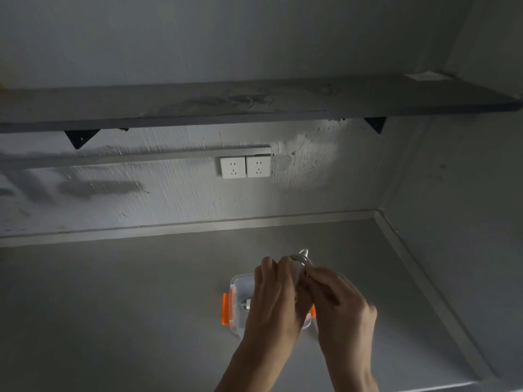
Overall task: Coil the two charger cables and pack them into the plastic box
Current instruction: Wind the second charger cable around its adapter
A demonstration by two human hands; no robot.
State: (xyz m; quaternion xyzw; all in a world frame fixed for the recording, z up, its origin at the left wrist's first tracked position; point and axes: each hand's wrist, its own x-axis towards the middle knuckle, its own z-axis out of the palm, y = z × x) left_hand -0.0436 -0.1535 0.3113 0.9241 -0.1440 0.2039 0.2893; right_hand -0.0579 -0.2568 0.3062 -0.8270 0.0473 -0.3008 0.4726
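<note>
cable [302,257]: white charger lead gathered into small loops, held in the air over the far edge of the box; one loop stands up past the fingers.
left grip [276,301]: fingers curled round the bundle of loops.
right grip [342,304]: fingertips pinched on a strand hard against the bundle; blurred, so the exact hold is unclear.
plastic box [240,284]: clear, seemingly open, orange clips [225,309] at its sides, on the grey desk [113,306] directly below both hands.
box contents [245,304]: a white item, probably the other cable, partly hidden by the left wrist.
handling: judged light, limp and smooth; the loops would likely spring apart if released, so hold across the whole bundle, not by one strand or a plug.
step: probably finishing the second coil; not yet in the box.
surroundings: two wall sockets [244,166], shelf [226,100] above.
</note>
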